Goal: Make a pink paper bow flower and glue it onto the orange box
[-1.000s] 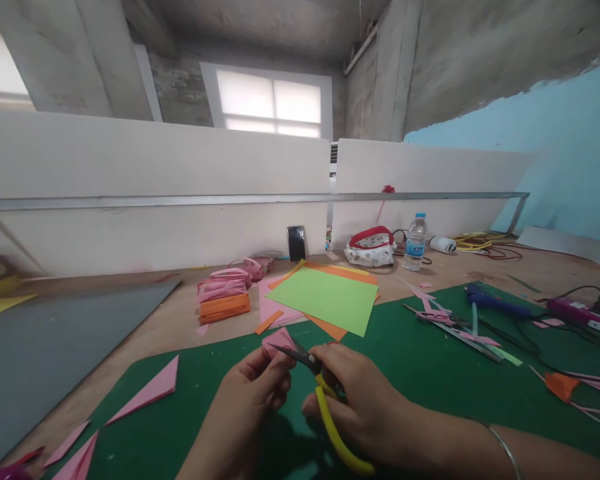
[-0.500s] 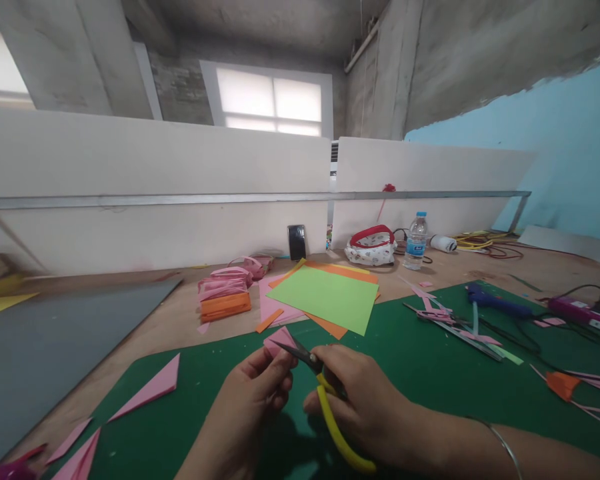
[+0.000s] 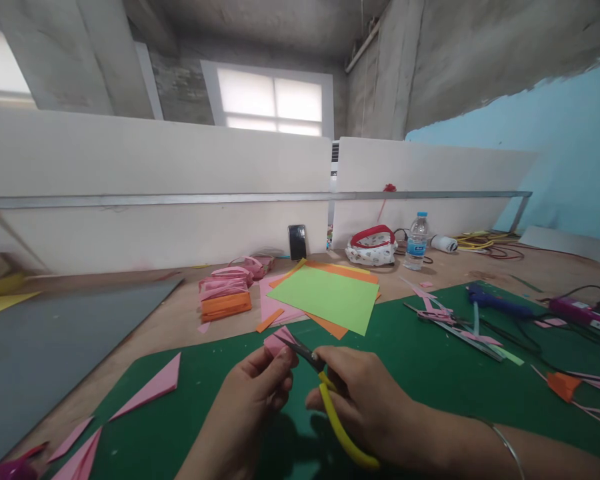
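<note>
Between the thumb and fingers of my left hand (image 3: 260, 390) is a small folded piece of pink paper (image 3: 277, 341). My right hand (image 3: 365, 400) grips a pair of scissors (image 3: 341, 430) with yellow handles and dark blades. The blades lie across the pink paper, their tips at its upper part. Whether they pass through the paper or only over it, I cannot tell. Both hands are above a green cutting mat (image 3: 200, 400). Folded pink paper pieces (image 3: 153, 388) lie on the mat to the left.
Behind my hands lie green paper sheets (image 3: 330, 293) over orange ones, beside pink and orange bundles (image 3: 225, 307). At right are paper scraps, another pair of scissors (image 3: 435, 315), a blue glue gun (image 3: 497, 302) and cords. A water bottle (image 3: 417, 243) and a phone (image 3: 297, 242) stand farther back.
The yellow scissor handles have shifted slightly right and the blades have moved a little on the pink paper. My left hand keeps the same hold.
</note>
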Action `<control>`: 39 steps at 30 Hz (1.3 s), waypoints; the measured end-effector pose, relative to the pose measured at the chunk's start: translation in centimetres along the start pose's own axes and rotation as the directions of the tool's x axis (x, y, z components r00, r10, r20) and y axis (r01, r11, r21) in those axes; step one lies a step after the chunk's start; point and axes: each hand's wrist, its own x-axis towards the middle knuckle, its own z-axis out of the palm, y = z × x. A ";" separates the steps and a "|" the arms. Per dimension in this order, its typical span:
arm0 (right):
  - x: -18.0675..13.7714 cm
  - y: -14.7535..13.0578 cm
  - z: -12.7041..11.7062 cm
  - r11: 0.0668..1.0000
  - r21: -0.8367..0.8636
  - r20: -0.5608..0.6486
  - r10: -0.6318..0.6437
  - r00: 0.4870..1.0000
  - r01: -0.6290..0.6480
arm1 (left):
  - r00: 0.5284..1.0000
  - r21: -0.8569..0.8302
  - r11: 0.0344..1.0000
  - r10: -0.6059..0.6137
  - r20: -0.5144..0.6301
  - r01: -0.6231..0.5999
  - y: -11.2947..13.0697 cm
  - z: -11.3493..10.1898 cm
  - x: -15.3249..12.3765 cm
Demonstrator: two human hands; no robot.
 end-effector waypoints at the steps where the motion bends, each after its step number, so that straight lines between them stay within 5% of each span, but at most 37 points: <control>1: 0.0 0.0 -0.1 1.000 -0.007 0.002 -0.003 1.000 0.003 | 1.000 -0.004 1.000 -0.002 -0.004 0.002 0.0 0.0 0.0; 26: 0.0 -0.1 -0.8 0.990 -0.137 -0.013 -0.017 1.000 0.015 | 0.998 -0.041 0.997 0.064 -0.006 -0.064 0.5 0.3 -0.7; 39: -0.1 -0.2 -0.5 0.988 -0.150 -0.015 -0.039 0.999 0.036 | 0.991 0.093 0.988 0.131 -0.037 -0.127 0.4 -0.4 -0.2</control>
